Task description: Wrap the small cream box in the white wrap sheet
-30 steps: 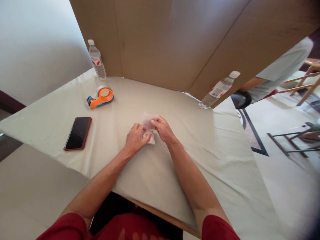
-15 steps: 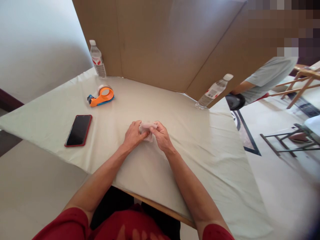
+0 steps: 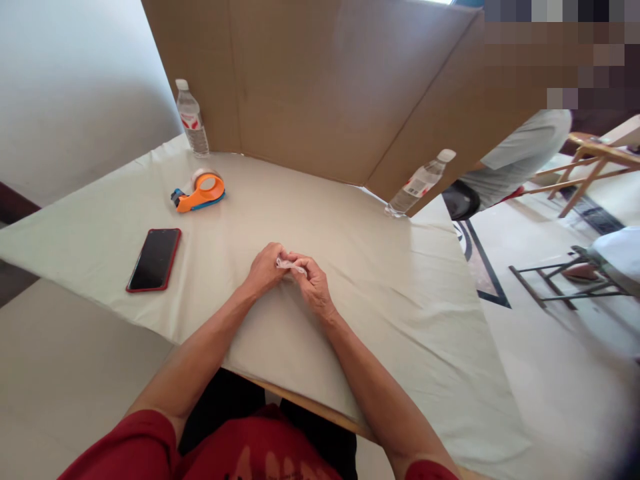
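My left hand (image 3: pixel 267 265) and my right hand (image 3: pixel 313 283) meet above the cloth-covered table. Between them is a small, thin, crumpled whitish sheet (image 3: pixel 290 265), like plastic film or tissue; I cannot tell which. Fingers of both hands are closed on it, and much of it is hidden behind them. To the left of my hands a dark-screened phone in a red case (image 3: pixel 154 260) lies flat. Beyond the phone rests an orange and blue tape dispenser (image 3: pixel 201 191) with a roll of tape in it.
A tall cardboard panel (image 3: pixel 320 87) stands along the back of the table (image 3: pixel 360 347). One water bottle (image 3: pixel 192 120) is at the back left, another bottle (image 3: pixel 421 185) at the back right. Past the panel, a person in a grey top (image 3: pixel 520 153) is partly visible.
The whitish sheet has been gathered smaller, and less of it shows. My right hand has come closer to my left, so their fingers now meet. The view has shifted slightly.
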